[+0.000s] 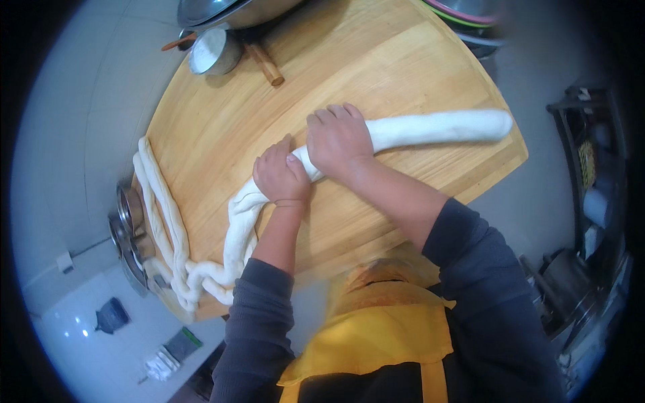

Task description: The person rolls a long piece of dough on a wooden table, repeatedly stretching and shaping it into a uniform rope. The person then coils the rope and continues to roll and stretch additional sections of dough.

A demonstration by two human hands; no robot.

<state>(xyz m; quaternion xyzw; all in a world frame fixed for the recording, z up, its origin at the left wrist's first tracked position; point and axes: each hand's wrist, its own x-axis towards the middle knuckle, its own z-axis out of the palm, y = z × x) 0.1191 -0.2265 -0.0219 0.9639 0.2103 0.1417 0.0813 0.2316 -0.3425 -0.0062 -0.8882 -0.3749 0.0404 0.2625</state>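
A long white rope of dough [438,129] lies across a wooden work board [403,85], its thick rounded end near the board's right corner. My right hand [338,138] is curled over the top of the rope near the middle of the board. Just left of it, my left hand [281,174] grips the same rope, its thumb on the dough. Past my left hand the dough bends down towards me and runs into thinner, looped strands [166,216] at the board's left edge. Part of the dough is hidden behind my left forearm.
At the board's far left stand a metal cup of white powder [215,52], a wooden rolling pin [265,64] and a large metal bowl [242,14]. Round metal containers [129,206] sit by the left edge. A dark rack [569,146] with items stands at the right, beyond the board.
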